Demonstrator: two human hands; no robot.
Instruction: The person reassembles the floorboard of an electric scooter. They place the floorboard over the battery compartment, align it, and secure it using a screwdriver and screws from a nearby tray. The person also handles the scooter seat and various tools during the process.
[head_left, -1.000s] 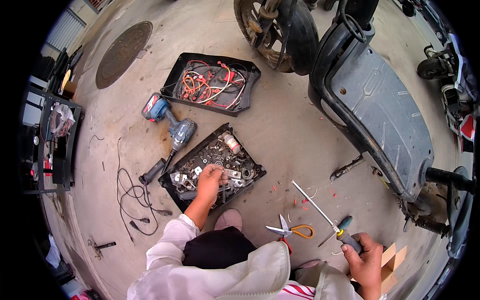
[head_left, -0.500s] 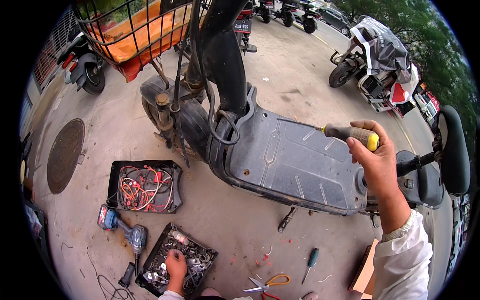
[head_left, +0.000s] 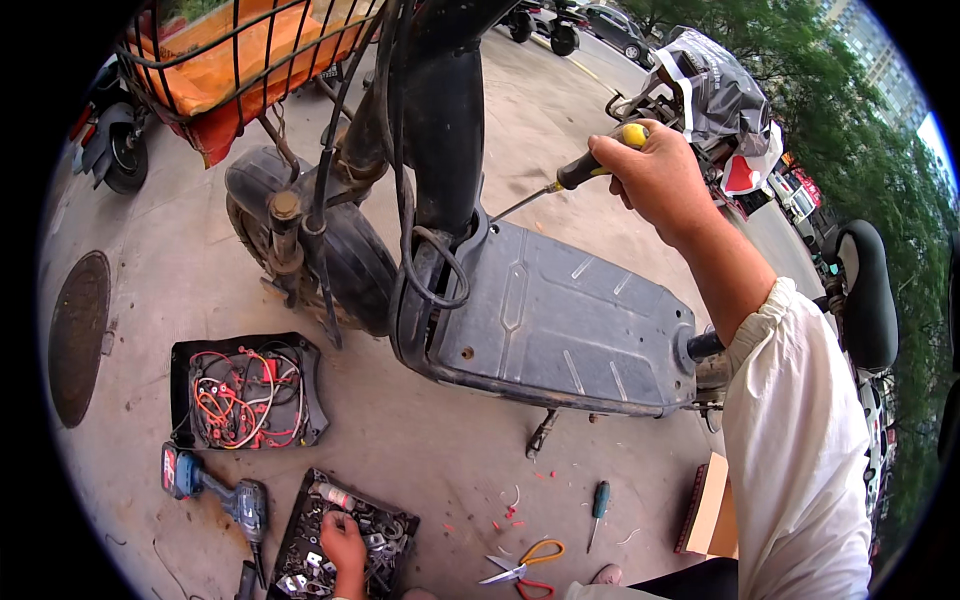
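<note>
My right hand [head_left: 655,185] grips the dark and yellow handle of a screwdriver [head_left: 577,172]. Its shaft slants down left to the far front corner of the scooter's grey footboard [head_left: 560,310], with the tip by the screw hole there. A brassy screw or hole [head_left: 467,353] shows at the near front corner. Down at the lower left, my left hand [head_left: 343,548] is in a black tray [head_left: 293,515] of mixed screws, brackets and metal parts, beside a small white bottle [head_left: 334,495]. Its fingers are curled together; whatever they pinch, if anything, is hidden.
A second black tray [head_left: 180,385] holds red and white wires. Near it lies a blue cordless impact driver [head_left: 245,505]. Scissors [head_left: 520,570], a green screwdriver [head_left: 600,505] and a cardboard box [head_left: 708,500] are on the ground. A wire basket [head_left: 250,60] hangs above the front wheel.
The right hand has moved forward and left, bringing the screwdriver from above the footboard to its far front corner. The left hand remains in the parts tray. The view has shifted.
</note>
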